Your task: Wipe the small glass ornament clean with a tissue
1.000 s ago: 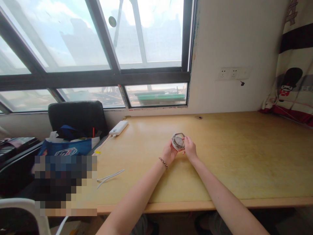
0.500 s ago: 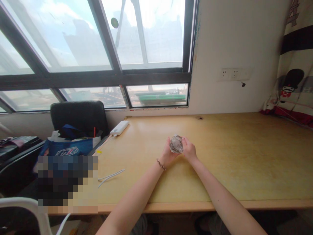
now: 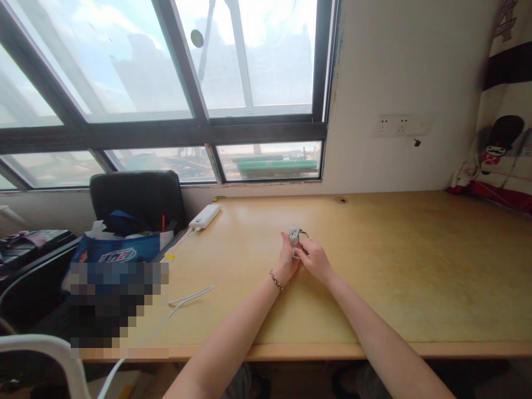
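A small clear, faceted object that looks like glass [image 3: 295, 237] is held between both hands above the middle of the wooden table [image 3: 394, 266]. My left hand [image 3: 286, 260], with a beaded bracelet at the wrist, supports it from the left and below, thumb raised along its side. My right hand [image 3: 316, 259] grips its right side with bent fingers, which cover part of it. Its exact shape is hard to make out.
A white power bank [image 3: 205, 216] with a cable lies at the table's back left. Another white cable end [image 3: 191, 296] rests nearer. Left of the table are a black chair [image 3: 137, 194] and a blue bag [image 3: 120, 249]. Behind stand a window and a wall with sockets [image 3: 393, 126].
The clear object has been tilted and turned between the hands. My right hand has shifted lower and left around it, with its fingers more bent. The view has moved slightly.
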Available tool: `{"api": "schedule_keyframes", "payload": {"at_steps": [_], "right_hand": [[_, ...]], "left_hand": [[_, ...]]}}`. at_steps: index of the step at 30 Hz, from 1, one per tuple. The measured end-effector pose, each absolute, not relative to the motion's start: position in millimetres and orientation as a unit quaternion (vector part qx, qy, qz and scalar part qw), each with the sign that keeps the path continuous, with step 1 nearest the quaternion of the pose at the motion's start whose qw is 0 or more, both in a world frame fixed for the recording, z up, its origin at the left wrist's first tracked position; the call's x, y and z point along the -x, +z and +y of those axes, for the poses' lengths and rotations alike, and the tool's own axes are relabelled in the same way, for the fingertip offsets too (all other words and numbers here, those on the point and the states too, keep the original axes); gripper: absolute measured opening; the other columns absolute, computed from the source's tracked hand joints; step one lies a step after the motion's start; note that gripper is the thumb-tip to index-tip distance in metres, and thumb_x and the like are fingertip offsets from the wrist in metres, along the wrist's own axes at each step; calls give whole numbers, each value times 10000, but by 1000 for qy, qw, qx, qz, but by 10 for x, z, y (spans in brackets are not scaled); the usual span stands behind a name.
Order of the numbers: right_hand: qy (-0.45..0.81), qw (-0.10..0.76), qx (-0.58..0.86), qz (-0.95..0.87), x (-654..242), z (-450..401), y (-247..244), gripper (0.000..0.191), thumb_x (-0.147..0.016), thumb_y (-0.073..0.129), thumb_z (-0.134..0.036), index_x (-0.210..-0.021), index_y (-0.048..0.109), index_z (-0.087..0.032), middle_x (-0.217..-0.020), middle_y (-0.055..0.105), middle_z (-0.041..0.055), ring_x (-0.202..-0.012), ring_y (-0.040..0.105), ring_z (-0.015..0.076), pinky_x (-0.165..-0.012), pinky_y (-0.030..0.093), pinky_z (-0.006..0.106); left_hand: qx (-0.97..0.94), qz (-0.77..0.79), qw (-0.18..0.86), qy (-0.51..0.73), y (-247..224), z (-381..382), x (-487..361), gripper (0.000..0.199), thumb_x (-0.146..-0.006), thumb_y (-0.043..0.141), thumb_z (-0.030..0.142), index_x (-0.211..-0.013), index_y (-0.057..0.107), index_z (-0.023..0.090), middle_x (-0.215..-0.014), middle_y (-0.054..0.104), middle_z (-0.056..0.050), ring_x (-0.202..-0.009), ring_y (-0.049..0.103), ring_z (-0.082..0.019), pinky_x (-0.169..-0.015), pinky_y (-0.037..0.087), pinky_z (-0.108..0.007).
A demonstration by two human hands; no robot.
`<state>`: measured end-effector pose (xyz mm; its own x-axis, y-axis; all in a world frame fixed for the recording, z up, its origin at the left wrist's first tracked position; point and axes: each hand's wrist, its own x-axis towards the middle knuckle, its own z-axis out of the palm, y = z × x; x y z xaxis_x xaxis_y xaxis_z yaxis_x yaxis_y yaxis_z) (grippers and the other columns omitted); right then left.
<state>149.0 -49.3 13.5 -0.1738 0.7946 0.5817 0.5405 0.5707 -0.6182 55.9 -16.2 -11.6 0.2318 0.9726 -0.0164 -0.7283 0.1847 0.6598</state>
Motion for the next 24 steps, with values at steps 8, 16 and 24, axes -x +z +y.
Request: {"api": "schedule_keyframes", "payload": {"at_steps": [8,16,24], "right_hand": [[450,583,369,-567,-1510,-366,33,249,-755,485,-363,-817,619,-163,-775,619,25,-703,537,156,-658,397,268],[520,600,358,-491,-1559,-313,-18,252,-701,545,-380,-785,625,-156,-696,606,10,-647,519,134,-627,398,249],[489,589,358,-534,-1537,-430,95,283,-751,475,-406,-739,615,-160,-765,619,38,-726,541,159,-707,416,286]], "left_hand": [[-373,256,657,603,2,-175,-511,525,-747,381,584,-1046,561,192,-911,610,-63,-788,560,-154,-734,428,-268],[-539,314,548,558,66,-213,-433,276,-732,532,348,-914,654,180,-1050,589,-60,-1002,497,-204,-897,337,-293],[-349,258,710,555,24,-86,-432,260,-756,483,349,-833,623,145,-778,630,-42,-672,562,-140,-662,437,-255]]}}
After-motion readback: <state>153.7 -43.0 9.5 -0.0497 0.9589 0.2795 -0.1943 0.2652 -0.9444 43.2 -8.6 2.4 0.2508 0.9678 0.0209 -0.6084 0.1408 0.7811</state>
